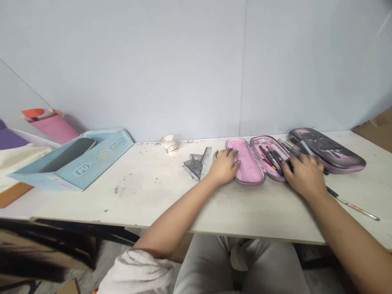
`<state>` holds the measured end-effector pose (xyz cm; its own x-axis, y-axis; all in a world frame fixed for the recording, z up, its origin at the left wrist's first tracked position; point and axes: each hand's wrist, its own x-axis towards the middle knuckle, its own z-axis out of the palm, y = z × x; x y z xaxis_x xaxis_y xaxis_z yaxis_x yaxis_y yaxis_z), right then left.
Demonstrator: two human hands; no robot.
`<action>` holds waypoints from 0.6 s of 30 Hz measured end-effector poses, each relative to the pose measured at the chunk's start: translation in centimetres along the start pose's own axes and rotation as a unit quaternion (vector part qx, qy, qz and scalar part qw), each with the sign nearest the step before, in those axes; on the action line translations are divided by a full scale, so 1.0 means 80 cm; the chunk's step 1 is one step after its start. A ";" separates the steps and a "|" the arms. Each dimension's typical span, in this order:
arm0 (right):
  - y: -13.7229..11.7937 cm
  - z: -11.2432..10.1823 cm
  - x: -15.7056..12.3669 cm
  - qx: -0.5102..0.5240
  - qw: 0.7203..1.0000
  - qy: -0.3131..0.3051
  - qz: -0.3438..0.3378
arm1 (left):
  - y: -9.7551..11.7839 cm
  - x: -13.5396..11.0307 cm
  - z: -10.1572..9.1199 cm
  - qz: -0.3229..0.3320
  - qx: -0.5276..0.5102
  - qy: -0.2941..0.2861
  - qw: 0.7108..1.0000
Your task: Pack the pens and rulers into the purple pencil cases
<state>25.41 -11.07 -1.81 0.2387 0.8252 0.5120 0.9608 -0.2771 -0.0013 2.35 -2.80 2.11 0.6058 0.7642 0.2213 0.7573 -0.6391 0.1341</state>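
Scuffed white worktable (122, 200) against a pale wall (153, 69). Left hand (223, 166), fingers slightly apart, lies flat on the pink lining of an open zip pencil case (246, 161); right hand (303, 175), fingers curled together, covers pens (269, 157) in the case's other half, grip unclear. Set square (196, 164) just beside left hand; black-and-pink case (327, 151) at far right; blue box (73, 163) at far left.

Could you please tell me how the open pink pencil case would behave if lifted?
Its padded halves look stiff, but it would probably fold at the zip. The pens could slide out, since nothing covers them.
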 end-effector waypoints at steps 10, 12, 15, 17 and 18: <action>-0.056 -0.015 0.018 -0.018 0.993 0.036 -0.113 | -0.150 -0.116 -0.034 -0.101 0.056 -0.193 0.974; -0.092 -0.023 0.024 -0.004 0.988 0.035 -0.149 | -0.169 -0.132 -0.042 -0.094 0.058 -0.197 0.974; -0.159 -0.033 0.034 0.048 0.975 0.007 -0.215 | -0.180 -0.137 -0.046 -0.087 0.068 -0.164 0.980; -0.206 -0.033 0.037 0.104 0.958 -0.042 -0.262 | -0.174 -0.133 -0.043 -0.058 0.064 -0.134 0.987; -0.227 -0.030 0.038 0.130 0.949 -0.070 -0.278 | -0.169 -0.130 -0.041 -0.037 0.058 -0.129 0.989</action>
<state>8.32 -4.70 1.84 -0.3161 0.8706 0.3770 0.9417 0.3361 0.0134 -15.02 -2.38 1.14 0.5784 0.8148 -0.0400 0.8158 -0.5778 0.0255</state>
